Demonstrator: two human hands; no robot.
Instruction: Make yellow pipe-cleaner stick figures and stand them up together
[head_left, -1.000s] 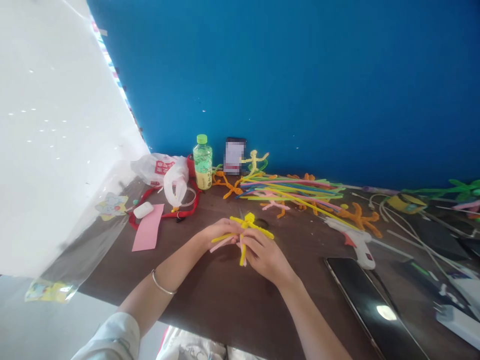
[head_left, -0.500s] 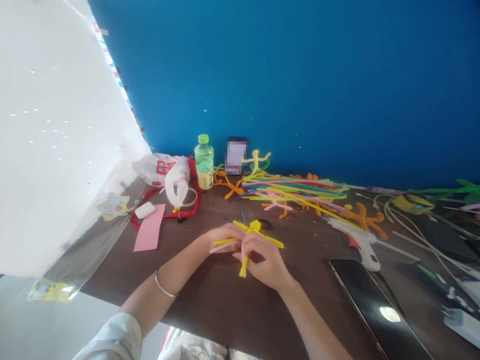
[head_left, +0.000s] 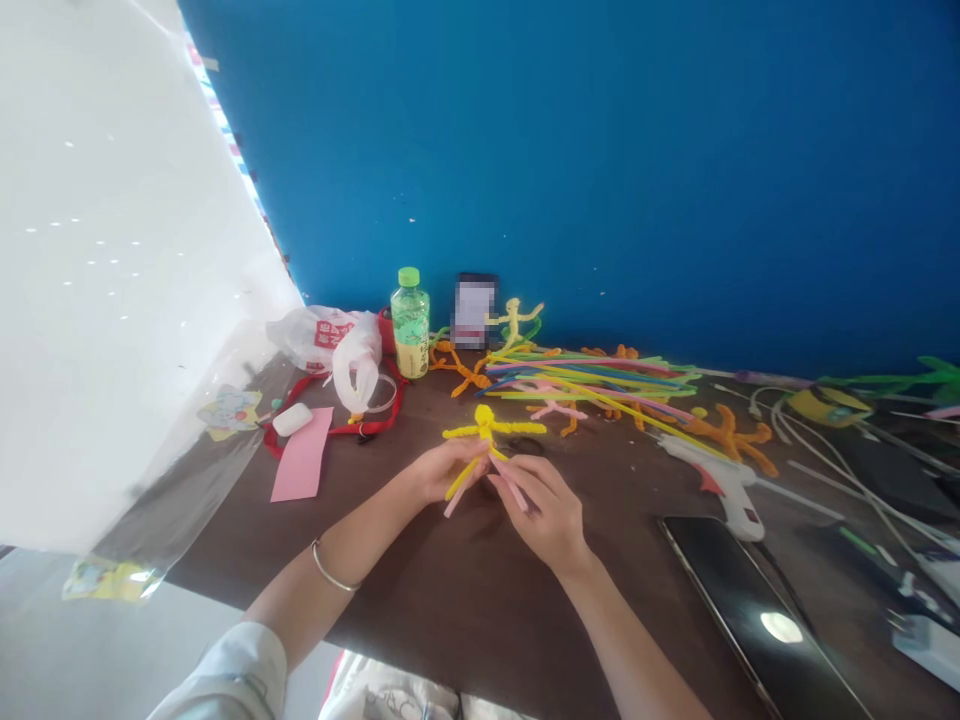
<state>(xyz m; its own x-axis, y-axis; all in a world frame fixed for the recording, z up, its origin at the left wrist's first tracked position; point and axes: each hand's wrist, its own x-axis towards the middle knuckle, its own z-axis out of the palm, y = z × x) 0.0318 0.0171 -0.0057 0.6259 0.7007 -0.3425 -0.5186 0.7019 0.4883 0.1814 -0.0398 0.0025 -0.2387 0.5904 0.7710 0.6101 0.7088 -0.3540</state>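
I am watching the left hand [head_left: 448,470] holding the yellow figure [head_left: 485,428] just below the frame's centre, over the tabletop [head_left: 457,610], while the right hand [head_left: 547,510] is gripping one yellow-and-pink leg [head_left: 513,487].

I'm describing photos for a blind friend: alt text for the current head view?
A left hand holds a yellow figure over a dark table, the right hand at its legs. Beyond are a bottle and pipe cleaners; a glue gun lies to the right.

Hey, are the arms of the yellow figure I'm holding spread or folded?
Spread: the yellow figure has one arm stretched out to each side below its head, neither folded in.
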